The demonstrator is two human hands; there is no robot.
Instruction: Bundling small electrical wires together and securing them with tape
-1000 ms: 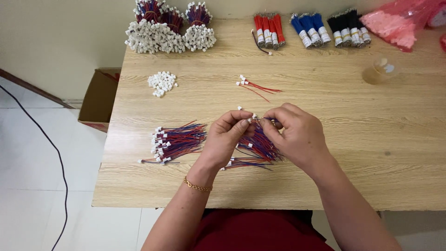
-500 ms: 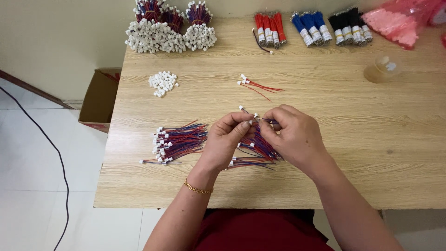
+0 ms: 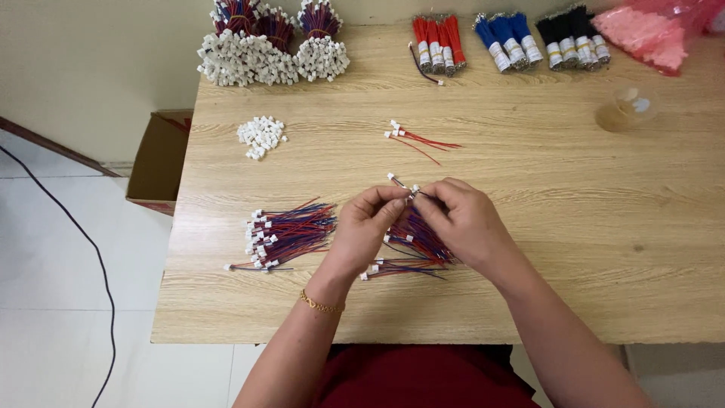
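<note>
Both hands met mid-frame, left hand (image 3: 368, 227) and right hand (image 3: 462, 224) pinching one small white-plugged wire lead (image 3: 400, 183) over a loose wire pile (image 3: 414, 243), with bare table (image 3: 604, 227) open to the right and a second bundle (image 3: 283, 234) near the left edge.

A small home assembly workshop; a wooden table (image 3: 529, 249) with bundled wire leads (image 3: 272, 41) at 12 o'clock; a cardboard box (image 3: 158, 162) at 9 o'clock.
</note>
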